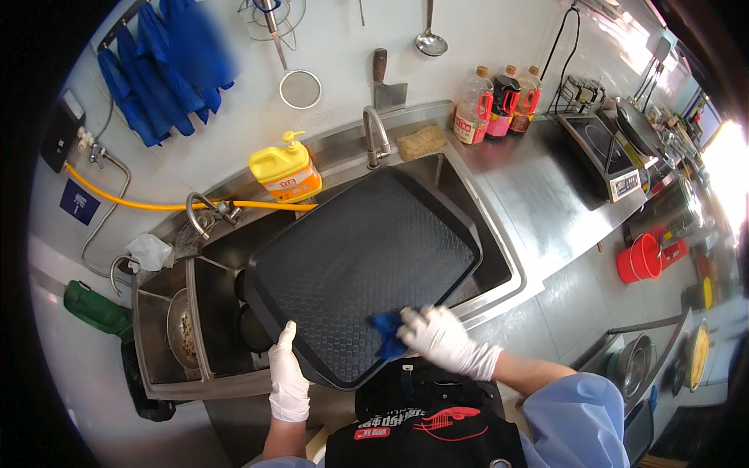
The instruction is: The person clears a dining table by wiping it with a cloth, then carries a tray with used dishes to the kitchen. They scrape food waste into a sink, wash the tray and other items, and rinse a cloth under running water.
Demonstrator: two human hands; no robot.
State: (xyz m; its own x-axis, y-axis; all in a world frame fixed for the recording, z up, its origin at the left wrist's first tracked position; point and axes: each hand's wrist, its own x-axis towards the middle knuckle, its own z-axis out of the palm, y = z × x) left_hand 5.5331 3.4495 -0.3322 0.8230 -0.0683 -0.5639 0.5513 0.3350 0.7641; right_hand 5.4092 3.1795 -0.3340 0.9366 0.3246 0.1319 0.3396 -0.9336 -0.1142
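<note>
A black plastic serving tray (363, 263) with a woven-pattern face is held at a slant above the stainless steel sink (509, 257). My left hand (288, 374), in a white glove, grips its near left edge with the thumb on the upper side. At the near right part of the tray, my gloved right hand (442, 339) presses a blue cloth (389, 334) against the surface. Much of the sink basins lies hidden under the tray. Dark round items (251, 327) show in the basin to its left.
A yellow detergent jug (287, 169), a curved faucet (374, 137) and a tan sponge (421, 142) stand along the sink's back edge. A yellow hose (146, 205) runs behind the tray. Bottles (474, 108) and an induction cooker (603, 155) sit on the right counter. A strainer pan (182, 333) lies left.
</note>
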